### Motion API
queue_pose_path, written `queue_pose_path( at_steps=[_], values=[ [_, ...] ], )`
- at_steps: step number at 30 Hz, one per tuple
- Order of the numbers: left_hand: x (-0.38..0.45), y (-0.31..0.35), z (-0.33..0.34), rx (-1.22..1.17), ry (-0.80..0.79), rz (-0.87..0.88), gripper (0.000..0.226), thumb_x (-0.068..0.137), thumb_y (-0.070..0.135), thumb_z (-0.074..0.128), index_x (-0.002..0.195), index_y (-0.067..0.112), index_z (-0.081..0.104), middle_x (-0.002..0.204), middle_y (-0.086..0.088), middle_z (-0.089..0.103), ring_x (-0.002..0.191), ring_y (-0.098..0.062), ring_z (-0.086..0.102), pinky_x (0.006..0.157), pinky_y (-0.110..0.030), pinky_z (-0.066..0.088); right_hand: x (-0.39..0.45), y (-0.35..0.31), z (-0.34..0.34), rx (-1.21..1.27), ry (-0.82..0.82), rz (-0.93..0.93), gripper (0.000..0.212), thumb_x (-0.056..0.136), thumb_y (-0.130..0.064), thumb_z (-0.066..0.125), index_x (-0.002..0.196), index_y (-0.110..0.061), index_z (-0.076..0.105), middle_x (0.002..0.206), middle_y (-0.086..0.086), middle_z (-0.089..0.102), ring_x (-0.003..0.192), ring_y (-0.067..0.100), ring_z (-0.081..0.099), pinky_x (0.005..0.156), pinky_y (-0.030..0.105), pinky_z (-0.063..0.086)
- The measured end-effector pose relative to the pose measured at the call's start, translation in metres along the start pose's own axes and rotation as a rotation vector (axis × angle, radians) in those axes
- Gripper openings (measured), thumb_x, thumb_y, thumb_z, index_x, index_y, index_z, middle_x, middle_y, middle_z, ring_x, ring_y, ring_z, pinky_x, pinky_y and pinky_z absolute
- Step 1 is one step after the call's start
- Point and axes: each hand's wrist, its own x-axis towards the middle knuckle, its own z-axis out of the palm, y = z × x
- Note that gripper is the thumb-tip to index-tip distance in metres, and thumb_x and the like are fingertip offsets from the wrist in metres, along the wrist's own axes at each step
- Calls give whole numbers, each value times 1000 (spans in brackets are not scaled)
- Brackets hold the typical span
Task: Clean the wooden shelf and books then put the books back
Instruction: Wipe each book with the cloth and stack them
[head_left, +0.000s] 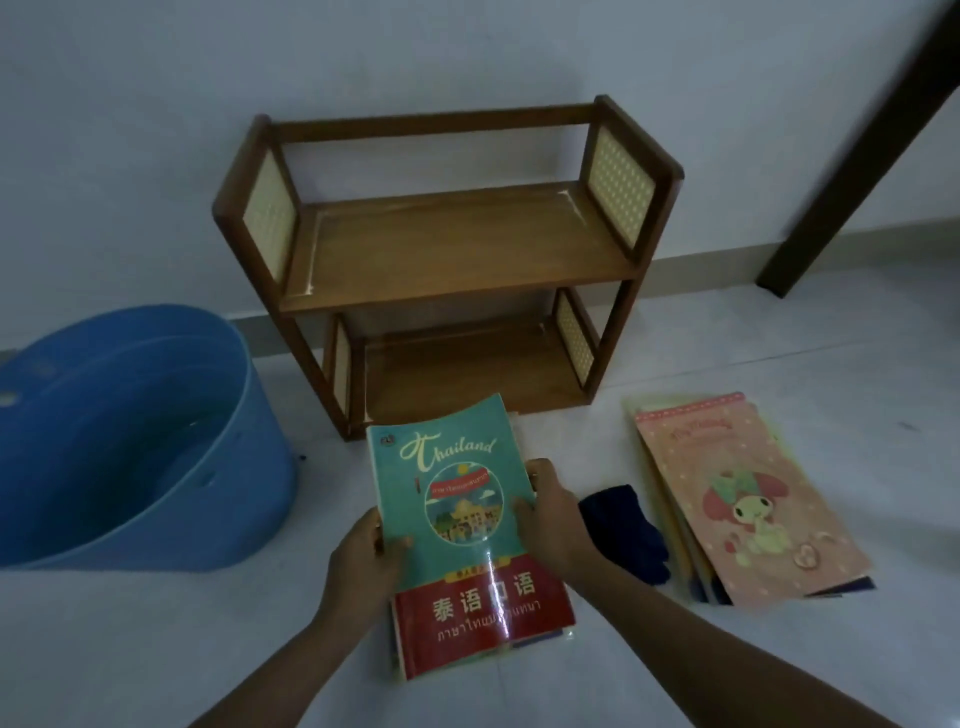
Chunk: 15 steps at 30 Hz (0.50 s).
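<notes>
A two-tier wooden shelf (447, 260) with cane side panels stands bare against the wall. I hold a teal and red "Thailand" book (457, 519) in front of it, its top edge tilted up toward the shelf. My left hand (369, 556) grips its left edge, thumb on the cover. My right hand (545, 514) grips its right edge. More books lie under its lower end. A second pile topped by a pink cartoon book (743, 499) lies on the floor to the right. A dark blue cloth (623, 530) lies between the piles.
A large blue plastic tub (130, 436) sits on the floor at the left, close to the shelf. A dark wooden post (857, 156) leans across the upper right. The floor is pale tile, the wall white.
</notes>
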Motion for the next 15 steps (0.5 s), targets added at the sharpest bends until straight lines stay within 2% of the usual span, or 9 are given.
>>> queue_pose_path(
  at_steps=[2,3,5,6,8,10,11,13,15],
  values=[
    [17,-20,4,191,24,90,23,90,15,63,113,17,64,104,8,67,99,-15,65,76,-30,55,7,6,9,-35,-15,33,20,97,-15,48,115,-20,41,95,-2,66,78,16,71,69,39,62],
    [26,-31,5,299,18,130,29,89,22,64,117,17,63,115,2,65,110,-20,60,85,-38,55,10,9,11,-61,-24,41,19,97,-17,48,114,-23,39,96,-1,66,79,17,71,70,40,62],
    [42,-56,6,496,-28,94,49,89,38,61,133,19,53,143,-12,47,138,-33,35,107,-50,40,15,16,16,-121,-29,57,19,98,-17,46,112,-26,38,96,0,66,79,18,71,70,42,62],
    [48,-68,7,545,-38,64,56,88,45,57,138,20,48,148,-18,39,141,-38,26,109,-52,37,16,19,17,-134,-23,68,19,98,-17,46,112,-27,38,95,0,65,78,18,71,68,43,62],
    [50,-77,6,604,-42,45,65,84,58,47,140,24,44,143,-23,37,136,-42,28,101,-55,42,18,26,20,-154,-15,68,20,98,-18,48,114,-25,39,92,-3,64,74,15,69,60,36,60],
    [46,-73,3,655,-68,24,65,86,56,47,143,25,39,148,-21,30,140,-39,23,103,-56,39,18,29,24,-191,-17,60,20,98,-20,48,115,-26,38,93,-3,64,73,11,67,56,30,56],
    [43,-66,2,679,-75,27,65,90,51,50,146,21,35,154,-19,23,144,-35,17,107,-56,34,18,29,24,-204,-17,61,22,98,-19,48,116,-27,38,98,0,65,75,12,66,60,32,57],
    [37,-49,5,709,-68,28,72,94,40,52,151,12,19,161,-13,7,149,-29,3,116,-55,20,19,27,20,-246,-41,64,35,97,-18,50,129,-25,37,115,5,64,82,13,64,68,34,58],
    [32,-24,12,723,-81,79,79,96,37,51,153,8,5,163,-9,-3,150,-24,-5,120,-48,8,20,23,6,-304,-59,44,54,98,-20,51,146,-21,26,136,6,54,100,16,62,79,28,55]
  ],
)
